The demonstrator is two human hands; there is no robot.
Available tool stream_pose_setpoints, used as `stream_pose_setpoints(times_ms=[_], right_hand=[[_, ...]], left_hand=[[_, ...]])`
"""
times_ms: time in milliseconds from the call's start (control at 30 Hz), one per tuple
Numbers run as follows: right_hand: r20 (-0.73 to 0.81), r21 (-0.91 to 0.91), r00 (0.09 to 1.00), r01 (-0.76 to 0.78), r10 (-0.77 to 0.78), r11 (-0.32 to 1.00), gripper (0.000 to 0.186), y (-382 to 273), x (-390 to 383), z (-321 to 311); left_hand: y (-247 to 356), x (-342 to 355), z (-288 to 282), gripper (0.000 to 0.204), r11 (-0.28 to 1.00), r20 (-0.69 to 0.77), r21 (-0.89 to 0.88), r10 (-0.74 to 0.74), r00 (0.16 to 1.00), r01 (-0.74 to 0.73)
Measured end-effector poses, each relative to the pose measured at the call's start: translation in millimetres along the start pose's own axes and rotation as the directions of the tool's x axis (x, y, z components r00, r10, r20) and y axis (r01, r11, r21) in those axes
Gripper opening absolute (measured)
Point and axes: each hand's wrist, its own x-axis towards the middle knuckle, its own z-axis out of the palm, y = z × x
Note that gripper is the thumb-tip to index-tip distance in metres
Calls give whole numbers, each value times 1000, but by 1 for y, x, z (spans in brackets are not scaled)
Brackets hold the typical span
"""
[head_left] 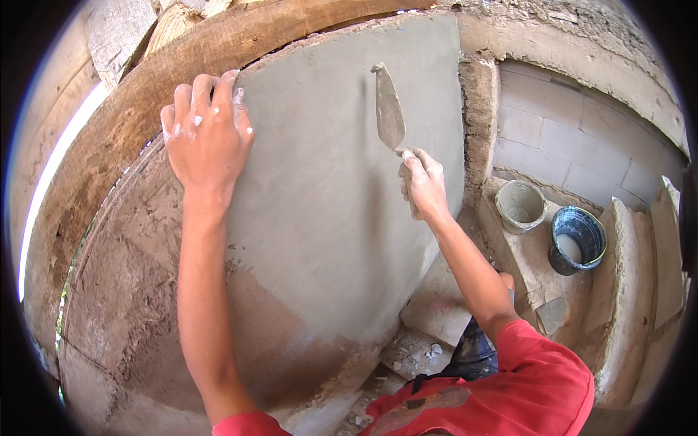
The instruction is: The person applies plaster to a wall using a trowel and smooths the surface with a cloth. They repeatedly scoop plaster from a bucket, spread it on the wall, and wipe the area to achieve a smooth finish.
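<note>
My left hand (207,138) is curled over the top edge of the wall, beside a wooden beam (109,149), with white plaster spots on its fingers. My right hand (423,182) grips the handle of a mortar-coated pointed trowel (390,109), its blade angled upward in front of the smooth, wet grey plaster (320,123). Below and left of that plaster, the surface is rough brown render (123,283); whether the blade touches the plaster I cannot tell.
A grey mortar-stained bucket (520,221) and a blue bucket (592,258) stand on a concrete ledge (534,280) at the right, near a flat grey piece (552,315). Behind them is a block wall (552,123). Concrete steps with rubble (429,352) lie below.
</note>
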Motion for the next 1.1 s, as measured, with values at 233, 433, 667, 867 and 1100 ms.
stream_pose_setpoints(times_ms=[233,433,667,867,1100], right_hand=[[-175,-484,915,242,-364,841,36,22,34,20],[-113,-548,869,350,-482,760,35,17,5,38],[-153,-485,939,201,-309,851,46,8,16,24],[-154,-619,858,303,-489,725,44,31,21,37],[-158,-496,928,222,-338,840,45,1,13,30]], left_hand=[[2,1,-2,33,1000,2,-13,-21,1000,21],[4,0,1,33,1000,2,-20,-21,1000,21],[0,-1,1,34,1000,9,-17,-17,1000,17],[4,0,2,34,1000,7,-15,-27,1000,27],[-1,-4,1,33,1000,10,-3,-28,1000,29]])
